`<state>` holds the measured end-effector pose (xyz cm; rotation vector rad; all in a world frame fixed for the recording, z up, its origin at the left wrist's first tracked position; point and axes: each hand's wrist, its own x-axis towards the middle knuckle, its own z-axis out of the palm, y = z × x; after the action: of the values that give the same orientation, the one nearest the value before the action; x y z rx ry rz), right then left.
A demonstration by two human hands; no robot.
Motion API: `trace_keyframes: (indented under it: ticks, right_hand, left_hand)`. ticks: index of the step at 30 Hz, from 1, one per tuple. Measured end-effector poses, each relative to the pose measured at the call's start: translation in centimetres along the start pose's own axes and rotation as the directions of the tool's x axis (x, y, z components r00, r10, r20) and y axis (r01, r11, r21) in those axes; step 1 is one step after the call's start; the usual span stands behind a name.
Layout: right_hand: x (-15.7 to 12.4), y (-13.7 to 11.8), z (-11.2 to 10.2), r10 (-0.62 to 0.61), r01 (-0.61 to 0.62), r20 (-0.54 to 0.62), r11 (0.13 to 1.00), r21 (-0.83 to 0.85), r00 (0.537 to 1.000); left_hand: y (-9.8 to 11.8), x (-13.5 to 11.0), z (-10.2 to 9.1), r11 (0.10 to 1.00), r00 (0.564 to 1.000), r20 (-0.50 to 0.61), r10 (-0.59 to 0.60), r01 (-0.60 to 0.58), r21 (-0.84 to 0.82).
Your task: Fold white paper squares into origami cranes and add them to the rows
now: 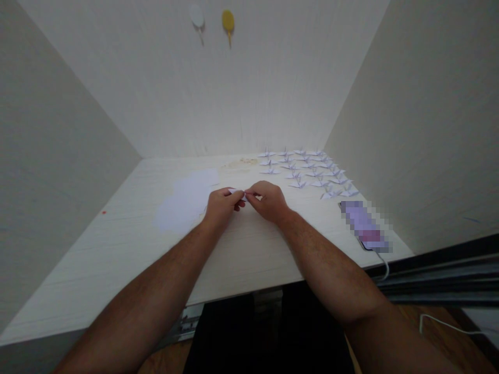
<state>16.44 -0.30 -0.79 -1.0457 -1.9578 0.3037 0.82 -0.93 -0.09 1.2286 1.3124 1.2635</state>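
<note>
My left hand (221, 205) and my right hand (268, 200) meet at the middle of a pale wooden desk (117, 249). Both pinch a small folded piece of white paper (238, 193) between their fingertips; most of it is hidden by the fingers. A loose stack of white paper sheets (187, 200) lies just left of my left hand. Several finished white paper cranes (307, 171) stand in rows at the back right of the desk, beyond my right hand.
A phone (365, 226), blurred out, lies near the desk's right front edge with a white cable (384, 265) trailing off it. Walls close the desk in on the left, back and right. Two small hooks, white (197, 18) and yellow (228, 22), hang on the back wall.
</note>
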Motion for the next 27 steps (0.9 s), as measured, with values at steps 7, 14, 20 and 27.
trace_keyframes:
  ticks: [7, 14, 20, 27]
  right_hand:
    - [0.5, -0.03, 0.14, 0.334, -0.3, 0.016, 0.822, 0.484, 0.942]
    - [0.75, 0.18, 0.08, 0.416, -0.403, 0.144, 0.646, 0.649, 0.898]
    - [0.78, -0.18, -0.17, 0.407, -0.391, 0.133, 0.659, 0.643, 0.904]
    - [0.76, 0.1, 0.06, 0.397, -0.378, 0.117, 0.685, 0.623, 0.911]
  left_hand:
    - [-0.03, 0.02, 0.03, 0.993, 1.0, 0.021, -0.019, 0.022, -0.113]
    - [0.07, -0.17, -0.05, 0.984, 0.997, 0.075, 0.013, 0.0, -0.177]
    - [0.24, -0.25, -0.15, 0.969, 0.992, 0.13, -0.004, 0.036, -0.244]
    - [0.25, -0.31, -0.23, 0.98, 0.994, 0.106, 0.028, -0.006, -0.201]
